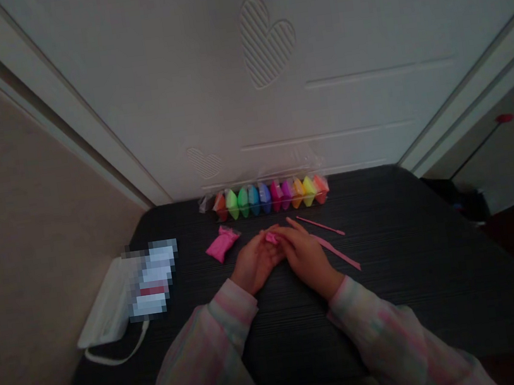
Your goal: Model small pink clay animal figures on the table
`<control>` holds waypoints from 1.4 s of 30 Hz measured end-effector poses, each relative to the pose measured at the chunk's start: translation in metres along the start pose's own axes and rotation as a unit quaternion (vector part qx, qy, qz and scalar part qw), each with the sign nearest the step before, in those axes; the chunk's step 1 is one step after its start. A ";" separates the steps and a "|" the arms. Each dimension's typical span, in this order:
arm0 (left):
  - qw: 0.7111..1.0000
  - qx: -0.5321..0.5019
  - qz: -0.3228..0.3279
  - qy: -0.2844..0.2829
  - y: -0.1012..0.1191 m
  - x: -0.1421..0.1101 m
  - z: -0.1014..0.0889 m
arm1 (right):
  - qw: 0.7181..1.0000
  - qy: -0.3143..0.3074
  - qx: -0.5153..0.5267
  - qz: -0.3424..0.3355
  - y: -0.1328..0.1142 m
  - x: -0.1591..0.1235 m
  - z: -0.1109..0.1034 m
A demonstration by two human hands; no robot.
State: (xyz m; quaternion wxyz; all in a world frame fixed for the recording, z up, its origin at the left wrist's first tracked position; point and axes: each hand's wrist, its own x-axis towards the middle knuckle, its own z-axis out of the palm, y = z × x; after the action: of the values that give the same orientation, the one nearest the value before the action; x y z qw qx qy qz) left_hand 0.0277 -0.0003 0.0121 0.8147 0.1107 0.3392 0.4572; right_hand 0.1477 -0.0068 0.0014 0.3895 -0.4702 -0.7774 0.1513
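A small lump of pink modelling clay [272,238] sits between my hands, over the middle of the dark table. My left hand [258,261] is cupped around its left side, fingers curled against it. From the right, my right hand [305,256] presses the lump with its fingers bent over. Left of my hands lies a packet of pink clay [223,244] in clear wrap. Just beyond my right hand are a thin pink modelling tool [321,225] and a flatter pink tool [339,252], whose near end is partly hidden by that hand.
A row of wrapped clay packets in several colours [265,198] lines the table's back edge against a white door [344,103]. At left lie a blurred-out screen [154,280], a white box-like object [105,303] and a white cable [118,363]. The black table [298,346] has rounded corners.
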 end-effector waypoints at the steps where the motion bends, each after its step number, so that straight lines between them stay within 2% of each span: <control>1: 1.000 -0.002 -0.006 0.000 0.000 0.000 0.000 | 1.000 -0.004 0.002 -0.003 -0.001 0.000 0.000; 5: 1.000 -0.020 -0.007 0.010 0.002 0.003 0.000 | 0.998 -0.053 -0.025 -0.036 -0.009 -0.001 0.001; 7: 1.000 -0.024 0.001 0.017 0.004 0.004 0.000 | 0.995 -0.057 -0.068 -0.038 -0.012 -0.001 0.002; 10: 0.999 -0.017 0.018 0.025 0.004 0.004 0.000 | 0.993 -0.031 -0.110 -0.030 -0.013 -0.002 0.003; 17: 0.996 0.042 0.071 0.041 0.001 -0.003 -0.001 | 0.999 0.015 -0.018 -0.034 -0.007 -0.006 0.000; 27: 0.990 0.096 0.098 0.020 0.002 -0.002 0.000 | 0.995 0.102 0.006 -0.011 -0.004 -0.005 0.001; 32: 0.991 0.086 0.103 0.018 0.005 -0.004 -0.001 | 0.994 0.105 0.006 -0.011 -0.003 -0.005 0.001; 42: 0.991 0.028 0.114 0.060 0.013 -0.011 0.008 | 0.995 0.100 0.007 -0.004 -0.003 -0.004 0.000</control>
State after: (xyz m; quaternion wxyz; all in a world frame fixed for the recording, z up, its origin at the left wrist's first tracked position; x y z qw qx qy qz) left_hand 0.0207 -0.0009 0.0298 0.7319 0.1441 0.3855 0.5431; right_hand 0.1464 -0.0118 0.0017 0.4692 -0.4775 -0.7351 0.1073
